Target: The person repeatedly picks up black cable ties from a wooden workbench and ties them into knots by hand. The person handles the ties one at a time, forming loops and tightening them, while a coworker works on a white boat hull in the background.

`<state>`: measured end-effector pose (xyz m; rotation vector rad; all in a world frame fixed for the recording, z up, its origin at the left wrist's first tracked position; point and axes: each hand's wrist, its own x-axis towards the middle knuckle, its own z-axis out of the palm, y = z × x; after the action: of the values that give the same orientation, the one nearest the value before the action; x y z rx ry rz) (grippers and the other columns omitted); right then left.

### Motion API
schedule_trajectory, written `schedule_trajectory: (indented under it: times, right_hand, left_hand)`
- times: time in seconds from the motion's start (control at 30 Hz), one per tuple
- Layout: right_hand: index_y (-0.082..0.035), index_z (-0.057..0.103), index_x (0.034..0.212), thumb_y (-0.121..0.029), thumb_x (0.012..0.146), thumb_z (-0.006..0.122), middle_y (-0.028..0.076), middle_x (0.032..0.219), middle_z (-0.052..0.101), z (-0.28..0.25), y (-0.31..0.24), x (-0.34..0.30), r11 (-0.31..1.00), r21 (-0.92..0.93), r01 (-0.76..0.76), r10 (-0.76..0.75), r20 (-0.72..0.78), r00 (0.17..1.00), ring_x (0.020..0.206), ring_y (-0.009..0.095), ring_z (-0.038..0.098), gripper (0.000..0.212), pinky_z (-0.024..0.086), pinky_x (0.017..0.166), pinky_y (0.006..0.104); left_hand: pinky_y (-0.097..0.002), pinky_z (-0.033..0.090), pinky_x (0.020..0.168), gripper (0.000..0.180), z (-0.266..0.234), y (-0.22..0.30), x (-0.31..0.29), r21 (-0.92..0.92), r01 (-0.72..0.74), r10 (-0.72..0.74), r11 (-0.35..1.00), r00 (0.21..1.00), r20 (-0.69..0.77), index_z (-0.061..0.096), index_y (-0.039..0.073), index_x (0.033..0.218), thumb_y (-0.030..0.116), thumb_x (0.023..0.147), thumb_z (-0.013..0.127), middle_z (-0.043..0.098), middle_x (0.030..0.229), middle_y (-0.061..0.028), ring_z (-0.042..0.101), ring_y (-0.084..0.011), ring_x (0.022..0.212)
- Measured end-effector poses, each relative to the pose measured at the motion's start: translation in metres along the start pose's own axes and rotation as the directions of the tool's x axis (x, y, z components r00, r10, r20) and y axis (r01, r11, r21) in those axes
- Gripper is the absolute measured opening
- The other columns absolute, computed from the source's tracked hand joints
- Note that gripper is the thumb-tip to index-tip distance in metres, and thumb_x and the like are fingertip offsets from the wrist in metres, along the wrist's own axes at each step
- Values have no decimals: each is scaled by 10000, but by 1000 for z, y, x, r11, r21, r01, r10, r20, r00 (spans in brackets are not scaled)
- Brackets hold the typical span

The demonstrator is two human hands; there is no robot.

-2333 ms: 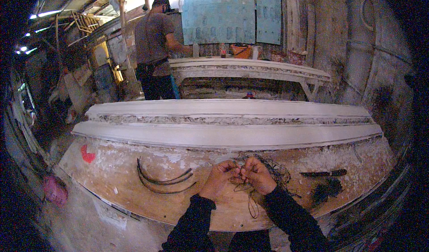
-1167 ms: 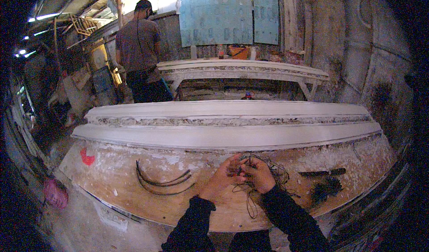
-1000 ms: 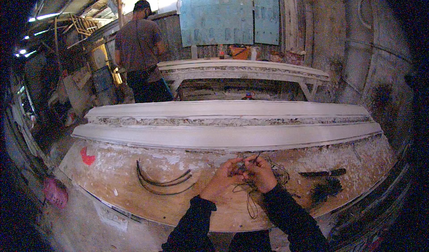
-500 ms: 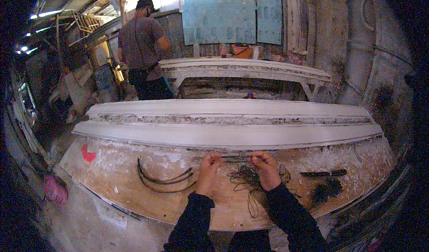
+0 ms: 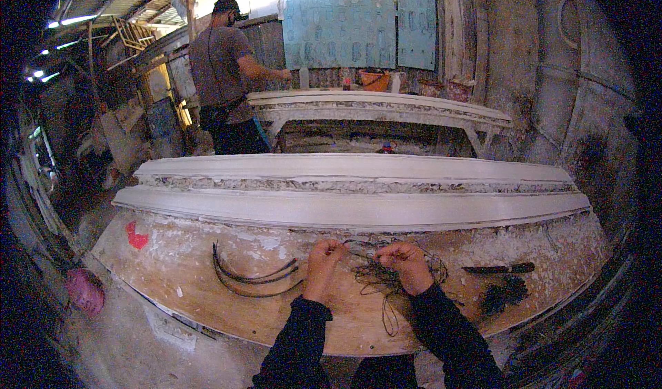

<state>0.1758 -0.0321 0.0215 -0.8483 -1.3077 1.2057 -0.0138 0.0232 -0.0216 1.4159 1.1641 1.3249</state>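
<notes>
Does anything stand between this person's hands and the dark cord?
Nothing visible does. The left hand and right hand seem to pinch strands of the cord directly, its tangle lying on the board beside the right hand. The knife and curved strips lie off to either side.

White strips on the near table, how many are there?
2: the front strip lies just beyond the tangled cord; the back strip lies farther off, behind the front one. A smaller one behind them could be hidden.
</notes>
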Motion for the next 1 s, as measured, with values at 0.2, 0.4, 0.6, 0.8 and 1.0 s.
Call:
schedule_trajectory:
  times: [0.2, 0.4, 0.6, 0.8, 1.0]
  right_hand:
    - [-51, 526, 917, -48, 659, 696, 0, 661, 532, 2, 8, 7, 950, -303, 80, -113, -92, 989, 646, 97, 507, 309, 407, 646, 233]
    - [-86, 417, 1052, 3, 688, 639, -26, 603, 456, -9, 21, 16, 810, -573, 129, -300, -215, 929, 589, 70, 463, 435, 392, 594, 228]
    - [-63, 504, 996, -23, 799, 535, -3, 650, 507, -20, 28, 21, 923, -379, 71, -200, -312, 929, 645, 96, 500, 203, 410, 626, 245]
    - [-46, 584, 831, -71, 802, 558, 50, 852, 594, -19, 34, 21, 905, -390, 171, -288, -263, 921, 846, 140, 537, 46, 411, 782, 277]
    - [-41, 609, 856, -117, 779, 600, 74, 978, 580, -5, 10, 7, 880, -432, 196, -134, 171, 976, 962, 184, 514, 108, 395, 847, 324]
  left_hand:
    - [-230, 404, 654, 234, 5, 11, -7, -1, 6, -5, 1000, 974, 226, 592, 33, 829, 249, 759, 646, 560, 726, 1, 500, -86, 701]
    - [-221, 395, 653, 179, 13, 4, -14, -248, 112, 64, 962, 794, 605, 576, 61, 837, 226, 787, 624, 557, 746, 27, 491, -70, 727]
    - [-213, 350, 581, 171, 14, 9, -18, -139, 59, 61, 989, 688, 723, 509, 92, 735, 206, 779, 628, 482, 676, 42, 435, -63, 654]
    - [-212, 355, 555, 144, 8, 0, -4, -40, 68, -60, 997, 985, 163, 505, 102, 704, 159, 759, 625, 457, 644, 41, 422, -67, 598]
    - [-231, 422, 517, 131, 1, -1, 3, -201, -42, -20, 979, 955, -296, 552, 61, 758, 163, 749, 634, 504, 684, 5, 479, -90, 613]
